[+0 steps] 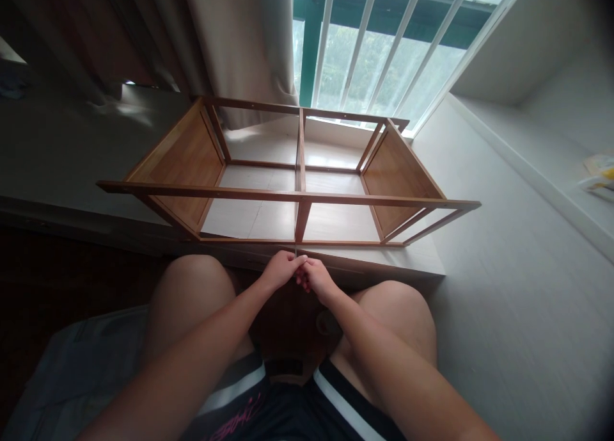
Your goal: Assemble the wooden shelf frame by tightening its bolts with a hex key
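A brown wooden frame (240, 192), with solid panels at both ends and a divider in the middle, stands on a pale ledge in front of me. My left hand (279, 269) and my right hand (317, 278) meet just below the frame's front middle, over the ledge's front edge. Both have their fingers pinched together, the thumbs nearly touching. A thin, short sliver shows upright at the left fingertips, too small to name. What the right fingers hold, if anything, is hidden.
The pale ledge (422, 260) runs under the frame, against a light wall (503, 313) on the right. Behind are a barred window (384, 57) and a beige curtain (249, 38). My knees flank my hands. A yellow and white item (599, 172) lies on a shelf at right.
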Motion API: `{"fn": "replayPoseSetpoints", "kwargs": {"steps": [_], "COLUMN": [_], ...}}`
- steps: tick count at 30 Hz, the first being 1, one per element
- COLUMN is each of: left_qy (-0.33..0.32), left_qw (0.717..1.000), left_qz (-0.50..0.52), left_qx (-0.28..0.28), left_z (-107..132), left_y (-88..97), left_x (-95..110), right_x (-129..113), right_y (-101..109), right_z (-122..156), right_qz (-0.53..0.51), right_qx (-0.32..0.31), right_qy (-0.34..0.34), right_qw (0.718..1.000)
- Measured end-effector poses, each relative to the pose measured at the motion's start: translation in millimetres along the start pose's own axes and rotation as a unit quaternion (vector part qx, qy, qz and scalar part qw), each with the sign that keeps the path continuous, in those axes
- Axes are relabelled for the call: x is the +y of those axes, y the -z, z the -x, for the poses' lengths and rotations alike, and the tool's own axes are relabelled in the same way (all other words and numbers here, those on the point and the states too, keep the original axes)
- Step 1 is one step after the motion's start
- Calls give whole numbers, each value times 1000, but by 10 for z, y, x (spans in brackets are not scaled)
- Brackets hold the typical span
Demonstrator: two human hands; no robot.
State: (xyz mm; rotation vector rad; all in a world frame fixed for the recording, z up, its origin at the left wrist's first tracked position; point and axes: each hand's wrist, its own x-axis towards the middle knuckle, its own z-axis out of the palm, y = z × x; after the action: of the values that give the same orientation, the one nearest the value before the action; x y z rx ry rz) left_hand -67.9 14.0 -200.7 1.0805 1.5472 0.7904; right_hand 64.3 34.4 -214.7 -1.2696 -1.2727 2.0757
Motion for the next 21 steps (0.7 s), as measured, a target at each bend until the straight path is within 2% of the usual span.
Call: {"fn": "replayPoseSetpoints", "kwargs": {"steps": [6, 14, 21], "left_qy": [18, 54, 57], "left_qw": [994, 989, 983], "left_qz": [95, 137, 171], "left_qx": [41, 26, 15], "left_z": [-21, 17, 38], "left_y": [43, 24, 7], "left_x": [-5, -63, -34], "right_x": [-34, -50, -30], "right_y": [5, -20, 12], "right_z": [-15, 12, -25], "right_qz": [31, 100, 104], "right_qx": [0, 26, 41], "right_qy": [46, 77, 99], "right_qw": [998, 992, 989]}}
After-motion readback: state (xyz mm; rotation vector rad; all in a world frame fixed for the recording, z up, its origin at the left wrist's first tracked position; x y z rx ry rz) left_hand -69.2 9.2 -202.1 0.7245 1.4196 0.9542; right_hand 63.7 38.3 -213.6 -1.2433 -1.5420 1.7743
